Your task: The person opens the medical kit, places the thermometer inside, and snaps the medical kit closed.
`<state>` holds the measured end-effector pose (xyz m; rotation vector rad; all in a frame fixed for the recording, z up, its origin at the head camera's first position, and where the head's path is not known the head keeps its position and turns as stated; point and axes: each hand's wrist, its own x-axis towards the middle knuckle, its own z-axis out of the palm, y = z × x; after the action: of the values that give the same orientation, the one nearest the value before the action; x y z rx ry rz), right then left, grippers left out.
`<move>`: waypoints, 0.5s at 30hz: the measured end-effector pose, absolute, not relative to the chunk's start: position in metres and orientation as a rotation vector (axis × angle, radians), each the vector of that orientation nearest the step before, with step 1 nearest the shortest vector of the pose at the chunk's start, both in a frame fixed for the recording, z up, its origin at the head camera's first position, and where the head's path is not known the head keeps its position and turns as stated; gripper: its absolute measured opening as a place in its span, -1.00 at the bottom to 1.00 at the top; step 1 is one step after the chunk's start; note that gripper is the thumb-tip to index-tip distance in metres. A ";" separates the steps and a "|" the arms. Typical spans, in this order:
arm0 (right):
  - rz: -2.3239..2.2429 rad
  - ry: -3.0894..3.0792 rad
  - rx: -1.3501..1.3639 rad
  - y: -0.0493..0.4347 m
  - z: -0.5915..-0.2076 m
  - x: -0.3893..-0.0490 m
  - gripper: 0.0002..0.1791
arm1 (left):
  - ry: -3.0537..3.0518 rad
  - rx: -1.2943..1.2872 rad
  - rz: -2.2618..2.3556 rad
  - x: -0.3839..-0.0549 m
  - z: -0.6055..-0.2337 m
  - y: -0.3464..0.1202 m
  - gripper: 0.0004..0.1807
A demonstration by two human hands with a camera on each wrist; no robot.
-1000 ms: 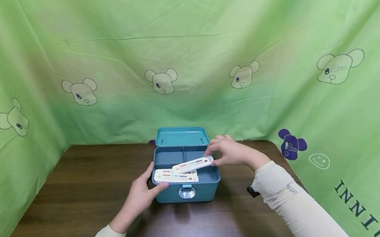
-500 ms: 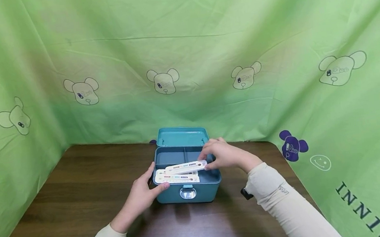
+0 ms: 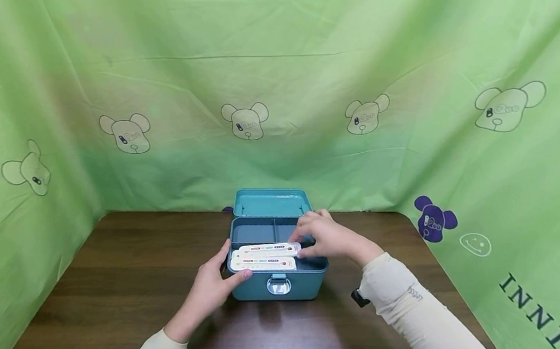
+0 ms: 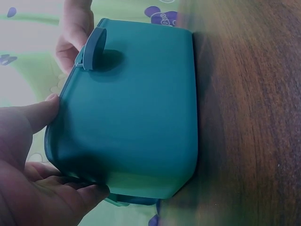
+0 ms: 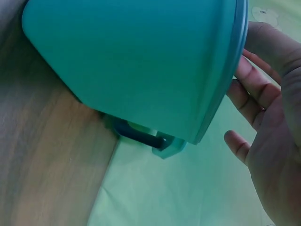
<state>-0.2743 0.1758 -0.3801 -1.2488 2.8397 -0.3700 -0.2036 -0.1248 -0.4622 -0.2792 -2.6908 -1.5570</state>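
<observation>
A teal storage box (image 3: 252, 293) stands on the table with its lid (image 3: 271, 203) raised at the back. My left hand (image 3: 205, 289) grips its left front corner, thumb at the front rim and fingers along the left side. With thumb and fingers at its right end, my right hand (image 3: 330, 238) pinches a slim white pack (image 3: 267, 250) printed with small coloured labels. Another white pack (image 3: 264, 264) lies in front of it, at the left of the box's front compartment. The right wrist view shows those fingers reaching over the box's rim, the pack hidden behind the wall.
Behind the packs, a divider splits the back of the box into a left compartment (image 3: 253, 233) and a right one. A latch (image 3: 279, 284) hangs on the front wall. The brown wooden table (image 3: 93, 311) is enclosed by a green printed cloth (image 3: 297, 51).
My right hand has shifted left and slightly down with its white pack. The pack has gone from slanting to nearly parallel with the front one. My left hand has kept its grip.
</observation>
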 end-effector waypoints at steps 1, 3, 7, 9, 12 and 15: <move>-0.372 2.843 -1.254 0.175 -0.381 -0.274 -0.74 | -2.692 -0.278 -1.558 -0.204 -0.462 -0.125 0.11; -0.379 2.844 -1.253 0.175 -0.382 -0.272 -0.74 | -2.692 -0.276 -1.561 -0.203 -0.462 -0.124 0.11; -0.371 2.854 -1.272 0.173 -0.385 -0.268 -0.73 | -2.692 -0.276 -1.561 -0.203 -0.462 -0.124 0.10; -0.365 2.859 -1.283 0.172 -0.386 -0.267 -0.72 | -2.693 -0.276 -1.560 -0.203 -0.462 -0.124 0.10; -0.343 2.867 -1.290 0.171 -0.387 -0.266 -0.72 | -2.694 -0.275 -1.559 -0.203 -0.462 -0.125 0.10; -0.328 2.876 -1.292 0.170 -0.388 -0.265 -0.71 | -2.691 -0.279 -1.561 -0.203 -0.462 -0.125 0.10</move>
<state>-0.2649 0.1701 -0.3879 -1.2919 2.8761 -0.3280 -0.2033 -0.1250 -0.4618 -0.2788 -2.6905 -1.5608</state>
